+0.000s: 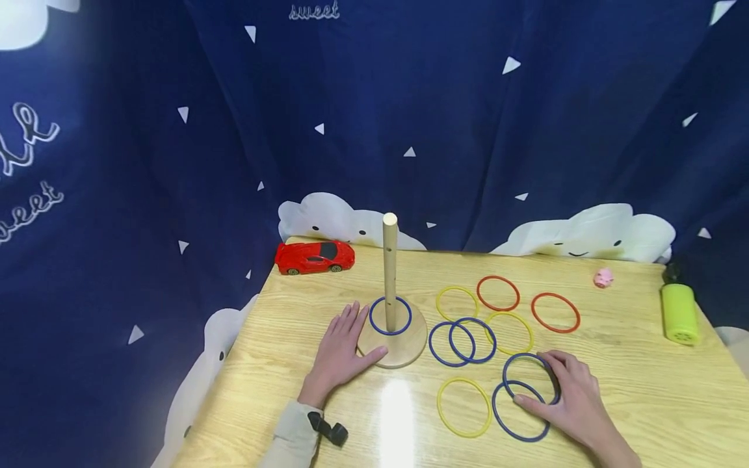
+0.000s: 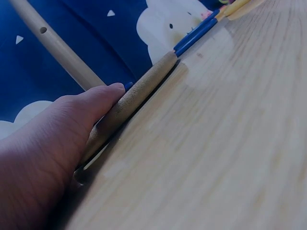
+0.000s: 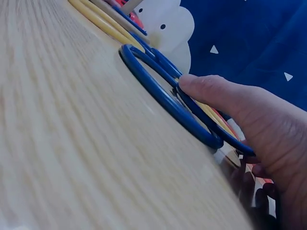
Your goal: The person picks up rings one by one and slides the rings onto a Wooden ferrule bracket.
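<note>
left hand (image 1: 342, 354): fingers out straight along the left edge of the round wooden base (image 1: 404, 353), thumb laid over its rim; nothing gripped. upright wooden post (image 1: 390, 273) rises from the base; one blue ring (image 1: 371, 315) lies around its foot.

right hand (image 1: 576, 400): thumb and fingers pinching the upper blue ring (image 1: 525, 355) from opposite sides. this ring overlaps the lower blue ring (image 1: 526, 440), which lies on the worktop (image 1: 292, 305), well to the right of the post.

between the hands: front yellow ring (image 1: 488, 416) on its own, just left of the lower blue ring. behind it, two overlapping blue rings (image 1: 430, 344), the right-hand one also crossing a yellow ring (image 1: 532, 338). further back, another yellow ring (image 1: 437, 303) and two red rings (image 1: 557, 331), the red pair apart from each other.

far left corner: red toy car (image 1: 313, 258). far right: small pink toy (image 1: 603, 278), then a yellow-green container (image 1: 680, 315) by the edge. dark blue curtain (image 1: 363, 78) with clouds and triangles behind.
</note>
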`<control>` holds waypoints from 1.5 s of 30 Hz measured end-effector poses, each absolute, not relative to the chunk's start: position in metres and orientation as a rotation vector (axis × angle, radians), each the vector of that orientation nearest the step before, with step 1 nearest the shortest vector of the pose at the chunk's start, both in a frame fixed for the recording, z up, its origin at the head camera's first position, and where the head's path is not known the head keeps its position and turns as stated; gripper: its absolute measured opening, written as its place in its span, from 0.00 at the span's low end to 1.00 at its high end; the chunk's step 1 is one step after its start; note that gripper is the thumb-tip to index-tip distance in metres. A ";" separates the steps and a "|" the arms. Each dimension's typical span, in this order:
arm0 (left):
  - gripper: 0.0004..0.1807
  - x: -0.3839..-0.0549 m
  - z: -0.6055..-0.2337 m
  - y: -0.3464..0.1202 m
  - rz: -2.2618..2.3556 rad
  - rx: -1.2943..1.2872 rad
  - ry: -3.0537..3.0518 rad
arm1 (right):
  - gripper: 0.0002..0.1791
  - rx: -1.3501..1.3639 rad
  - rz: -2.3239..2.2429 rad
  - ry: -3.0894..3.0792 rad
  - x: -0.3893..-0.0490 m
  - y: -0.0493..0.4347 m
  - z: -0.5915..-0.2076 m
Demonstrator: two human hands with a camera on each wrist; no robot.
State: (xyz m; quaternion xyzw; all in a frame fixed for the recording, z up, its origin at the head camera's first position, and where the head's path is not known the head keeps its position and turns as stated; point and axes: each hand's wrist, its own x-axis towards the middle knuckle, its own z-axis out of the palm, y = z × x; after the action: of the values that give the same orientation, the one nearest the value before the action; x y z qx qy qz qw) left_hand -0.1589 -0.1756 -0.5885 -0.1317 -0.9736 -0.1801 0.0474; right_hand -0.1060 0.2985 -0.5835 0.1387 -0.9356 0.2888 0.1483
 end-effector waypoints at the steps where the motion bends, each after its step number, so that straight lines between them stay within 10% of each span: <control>1: 0.58 -0.158 -0.589 -0.176 -0.556 -0.401 -2.969 | 0.54 0.407 0.826 -2.685 -0.106 0.299 -0.585; 45: 0.58 -0.158 -0.592 -0.175 -0.569 -0.402 -2.947 | 0.55 0.419 0.994 -2.696 -0.099 0.301 -0.572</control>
State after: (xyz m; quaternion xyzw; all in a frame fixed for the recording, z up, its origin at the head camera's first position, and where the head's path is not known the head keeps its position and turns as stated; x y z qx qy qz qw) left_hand -0.1578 -0.1752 -0.5915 -0.1324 -0.9716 -0.1876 0.0564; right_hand -0.0986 0.3007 -0.5723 0.1432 -0.9219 0.3400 0.1187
